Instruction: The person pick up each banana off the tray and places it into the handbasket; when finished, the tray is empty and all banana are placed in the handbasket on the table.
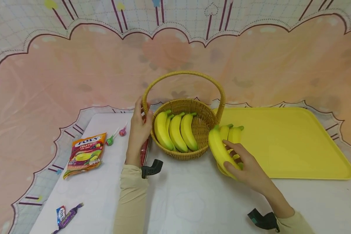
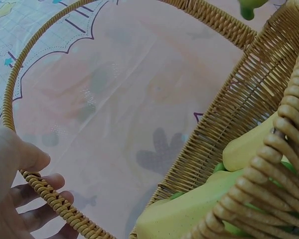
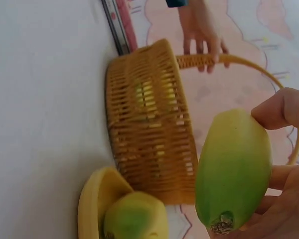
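A wicker basket (image 1: 182,156) with a tall hooped handle stands at mid-table, several yellow bananas (image 1: 177,133) lying side by side in its left part. My left hand (image 1: 138,131) holds the handle near its left foot; in the left wrist view the thumb and fingers (image 2: 37,219) wrap round the woven hoop. To the right of the basket, my right hand (image 1: 245,165) grips a banana (image 1: 218,146) between thumb and fingers. In the right wrist view, the held banana's green end (image 3: 234,174) is raised beside the basket wall. More bananas (image 3: 134,216) lie below it.
A yellow tray (image 1: 286,143) fills the right side of the table. On the left lie an orange candy bag (image 1: 86,152), two lollipops (image 1: 109,140) and small wrapped candies (image 1: 70,216). A flat red item (image 1: 144,152) sits beside the basket, partly behind my left hand.
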Motion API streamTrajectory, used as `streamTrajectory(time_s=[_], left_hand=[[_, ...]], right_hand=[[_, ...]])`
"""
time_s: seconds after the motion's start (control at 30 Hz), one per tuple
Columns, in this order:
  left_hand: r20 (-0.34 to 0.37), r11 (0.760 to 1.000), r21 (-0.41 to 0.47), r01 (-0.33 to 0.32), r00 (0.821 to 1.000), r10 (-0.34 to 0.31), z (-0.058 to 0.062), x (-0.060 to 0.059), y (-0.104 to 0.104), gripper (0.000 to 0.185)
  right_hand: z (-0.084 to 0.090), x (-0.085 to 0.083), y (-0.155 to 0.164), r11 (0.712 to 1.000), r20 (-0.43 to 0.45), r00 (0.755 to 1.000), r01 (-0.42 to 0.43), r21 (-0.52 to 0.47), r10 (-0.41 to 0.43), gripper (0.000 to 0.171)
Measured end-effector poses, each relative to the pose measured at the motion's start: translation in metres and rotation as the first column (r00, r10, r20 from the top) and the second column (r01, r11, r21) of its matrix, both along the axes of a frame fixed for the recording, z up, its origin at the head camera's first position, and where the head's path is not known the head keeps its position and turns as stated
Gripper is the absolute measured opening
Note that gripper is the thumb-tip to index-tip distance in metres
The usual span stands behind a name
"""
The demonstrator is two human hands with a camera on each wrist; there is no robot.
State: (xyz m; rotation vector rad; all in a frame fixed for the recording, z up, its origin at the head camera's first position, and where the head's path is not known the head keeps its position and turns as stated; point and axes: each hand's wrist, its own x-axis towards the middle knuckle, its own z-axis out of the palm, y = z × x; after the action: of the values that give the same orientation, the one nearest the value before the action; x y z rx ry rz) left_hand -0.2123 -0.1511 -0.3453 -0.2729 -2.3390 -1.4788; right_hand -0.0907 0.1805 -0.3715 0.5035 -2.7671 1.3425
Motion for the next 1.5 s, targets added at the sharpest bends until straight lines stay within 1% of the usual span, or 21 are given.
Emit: streamTrajectory(time_s=[0.27,0.4,0.63,0.8,0.93,1.1,1.23,1.33,1.43,1.5], left_hand=[[-0.012,1.000,0.003,0.002,1.000,-0.002,0.003,0.000,0.000,0.054],[-0.012,1.000,0.008,0.002,1.000,-0.002,0.004,0.000,0.000,0.054],[0.007,1.000,-0.006,0.005,1.000,-0.005,0.001,0.002,0.000,0.054],[-0.011,1.000,-0.014,-0.002,1.000,0.002,0.002,0.001,-0.002,0.054],[-0.017,1.000,-0.005,0.001,1.000,-0.001,0.004,0.000,-0.002,0.054],[-0.006,1.000,-0.003,0.002,1.000,-0.002,0.004,0.001,-0.002,0.054],[0.006,1.000,0.013,0.023,1.000,-0.023,0.002,0.001,-0.002,0.054],[0.010,0.999,0.019,0.033,0.999,-0.033,0.001,0.003,-0.002,0.054],[0.005,1.000,0.009,0.029,1.000,-0.029,0.001,0.003,-0.001,0.053],[0.000,1.000,0.007,0.026,1.000,-0.026,0.002,0.002,-0.001,0.053]], right_hand=[[0.005,-0.019,-0.029,1.000,0.002,1.000,0.015,-0.003,-0.015,0.061],[0.009,-0.030,-0.043,0.999,0.001,1.000,0.012,-0.034,-0.012,0.060],[0.012,-0.044,-0.064,0.998,0.074,0.997,0.037,-0.053,-0.033,0.061],[0.017,-0.061,-0.079,0.996,0.084,0.996,0.017,-0.084,-0.010,0.060],[0.019,-0.075,-0.093,0.995,0.114,0.993,0.002,-0.102,0.010,0.060],[0.015,-0.093,-0.114,0.997,0.145,0.989,-0.007,-0.079,0.019,0.061],[0.009,-0.103,-0.129,0.998,0.174,0.985,-0.004,-0.062,0.015,0.061],[0.007,-0.108,-0.139,1.000,0.193,0.981,-0.013,-0.011,0.015,0.061],[0.006,-0.111,-0.145,0.997,0.209,0.977,-0.044,0.058,0.031,0.063],[0.006,-0.113,-0.147,0.995,0.214,0.976,-0.061,0.083,0.042,0.065]])
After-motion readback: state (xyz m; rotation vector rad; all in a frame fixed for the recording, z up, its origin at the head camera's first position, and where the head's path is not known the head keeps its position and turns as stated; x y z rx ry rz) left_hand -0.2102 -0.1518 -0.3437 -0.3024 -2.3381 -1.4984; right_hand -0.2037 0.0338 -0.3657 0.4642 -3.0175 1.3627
